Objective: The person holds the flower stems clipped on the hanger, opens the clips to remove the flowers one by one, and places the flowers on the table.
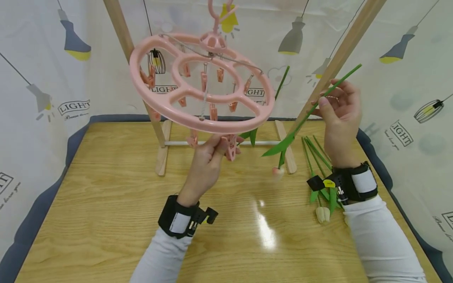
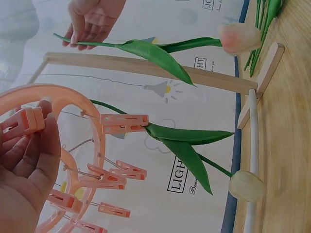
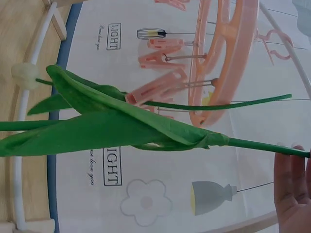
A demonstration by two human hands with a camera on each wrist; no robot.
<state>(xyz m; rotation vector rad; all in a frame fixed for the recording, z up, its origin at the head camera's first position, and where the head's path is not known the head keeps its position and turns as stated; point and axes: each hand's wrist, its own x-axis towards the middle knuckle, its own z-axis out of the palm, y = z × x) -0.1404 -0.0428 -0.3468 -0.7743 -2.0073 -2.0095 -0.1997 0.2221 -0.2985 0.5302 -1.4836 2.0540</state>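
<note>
A round pink clip hanger (image 1: 170, 114) hangs tilted, with several clothespins around it. My left hand (image 1: 209, 161) pinches one clothespin (image 1: 231, 148) at its near rim. In the left wrist view, that clothespin (image 2: 23, 122) sits between thumb and fingers. My right hand (image 1: 342, 118) pinches an artificial tulip by its green stem (image 1: 306, 118), right of the hanger. Its pinkish bloom (image 2: 239, 39) points down, below long green leaves (image 3: 97, 133). A white tulip (image 2: 247, 185) hangs head down from another clothespin (image 2: 124, 123) on the hanger.
Several tulips (image 1: 323, 214) lie on the wooden table (image 1: 106, 220) at the right, partly under my right wrist. A wooden stand with upright posts (image 1: 339, 59) and a white lower bar (image 1: 262, 143) stands behind. A lamp-patterned curtain (image 1: 113, 90) surrounds the table.
</note>
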